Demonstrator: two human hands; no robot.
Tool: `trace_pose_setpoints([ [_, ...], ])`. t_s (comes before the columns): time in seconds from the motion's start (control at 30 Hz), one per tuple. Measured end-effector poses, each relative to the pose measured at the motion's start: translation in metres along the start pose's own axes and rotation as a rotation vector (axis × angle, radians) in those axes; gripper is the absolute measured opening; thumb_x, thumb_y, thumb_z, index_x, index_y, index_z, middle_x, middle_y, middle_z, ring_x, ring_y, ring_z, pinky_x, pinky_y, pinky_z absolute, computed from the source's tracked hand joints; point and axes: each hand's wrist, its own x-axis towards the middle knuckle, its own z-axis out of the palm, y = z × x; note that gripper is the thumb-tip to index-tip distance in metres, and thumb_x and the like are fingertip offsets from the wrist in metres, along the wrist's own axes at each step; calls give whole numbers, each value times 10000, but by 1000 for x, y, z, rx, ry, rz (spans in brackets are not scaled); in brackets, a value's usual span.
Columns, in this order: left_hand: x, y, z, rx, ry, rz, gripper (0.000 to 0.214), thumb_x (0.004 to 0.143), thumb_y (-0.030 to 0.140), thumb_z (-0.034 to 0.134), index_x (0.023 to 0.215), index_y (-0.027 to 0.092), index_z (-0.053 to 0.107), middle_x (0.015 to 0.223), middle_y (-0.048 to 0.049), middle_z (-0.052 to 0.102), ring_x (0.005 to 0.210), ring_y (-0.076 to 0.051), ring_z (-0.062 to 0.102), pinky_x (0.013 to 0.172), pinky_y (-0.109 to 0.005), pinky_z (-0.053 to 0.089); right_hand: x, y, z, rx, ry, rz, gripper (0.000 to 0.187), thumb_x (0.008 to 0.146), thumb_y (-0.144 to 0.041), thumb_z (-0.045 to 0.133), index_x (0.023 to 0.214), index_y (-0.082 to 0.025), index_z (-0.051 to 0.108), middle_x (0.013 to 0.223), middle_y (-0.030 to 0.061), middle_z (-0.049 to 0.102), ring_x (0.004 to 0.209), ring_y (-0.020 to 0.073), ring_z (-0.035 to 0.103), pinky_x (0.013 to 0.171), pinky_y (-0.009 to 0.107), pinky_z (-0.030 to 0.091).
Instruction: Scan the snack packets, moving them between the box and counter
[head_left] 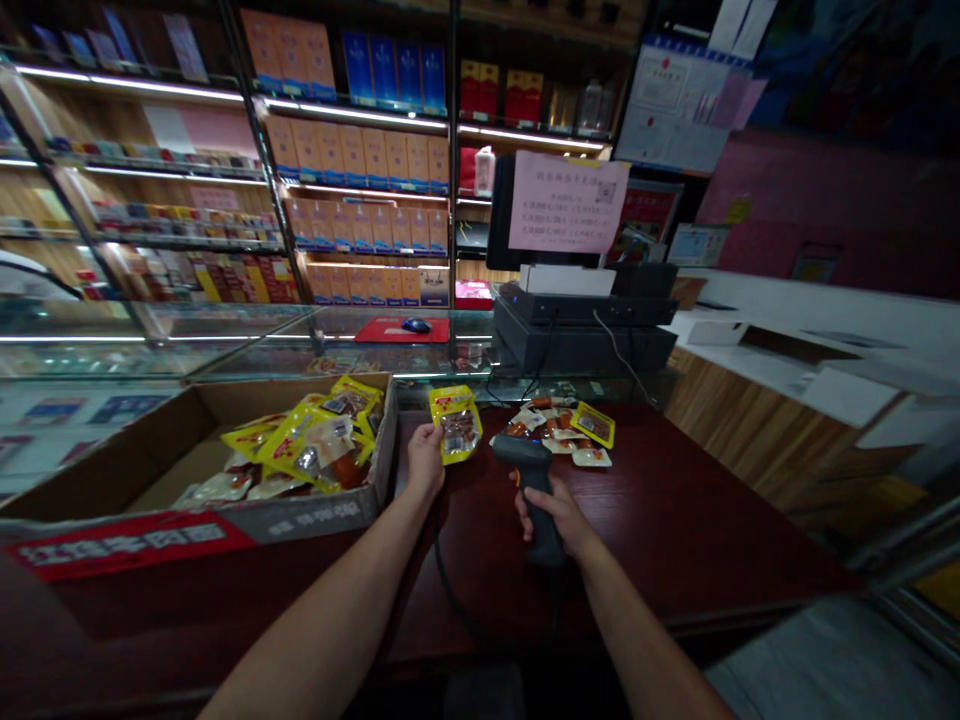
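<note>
While right hand (551,518) grips scanner (523,455), left (424,458) holds packet (459,422).

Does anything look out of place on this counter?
Yes: small yellow snack packets lie loose and overlapping on the dark red counter, outside any container, while similar packets sit heaped in the cardboard box to the left.

Print on the yellow snack packet (456,424) is unreadably blurred.
</note>
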Motion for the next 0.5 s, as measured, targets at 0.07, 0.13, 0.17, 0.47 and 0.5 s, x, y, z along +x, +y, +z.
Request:
trace_pose_setpoints([
  [0.07,2,0,-1,-2,21,7,424,478,417,746,719,138,535,595,14,598,504,-111,553,549,-265,450,0,2,0,-19,-36,26,337,706,-333,666,960,-152,535,549,-38,591,368,93,518,352,225,488],
  [0.13,2,0,-1,1,44,10,437,476,428,748,722,140,529,592,13,603,504,-116,558,547,-270,450,0,2,1,-34,-60,43,333,702,-331,671,943,-145,537,538,-34,592,360,96,515,341,226,485],
  [0.17,3,0,-1,6,55,10,442,472,431,749,720,141,526,586,14,602,501,-117,558,544,-270,450,0,3,1,-40,-65,46,330,705,-332,669,941,-145,536,539,-34,593,359,95,515,339,223,484],
  [0.47,-3,1,3,18,38,-38,427,515,422,714,760,155,488,578,20,599,511,-154,593,555,-319,478,-2,0,3,-49,-53,35,283,717,-333,657,902,-164,527,542,-49,577,358,88,508,346,216,485],
  [0.5,-4,2,3,17,40,-42,428,513,421,713,760,156,484,576,22,597,511,-154,593,557,-319,477,-2,0,3,-49,-50,35,280,718,-334,657,901,-165,529,544,-49,577,359,88,508,348,217,485],
])
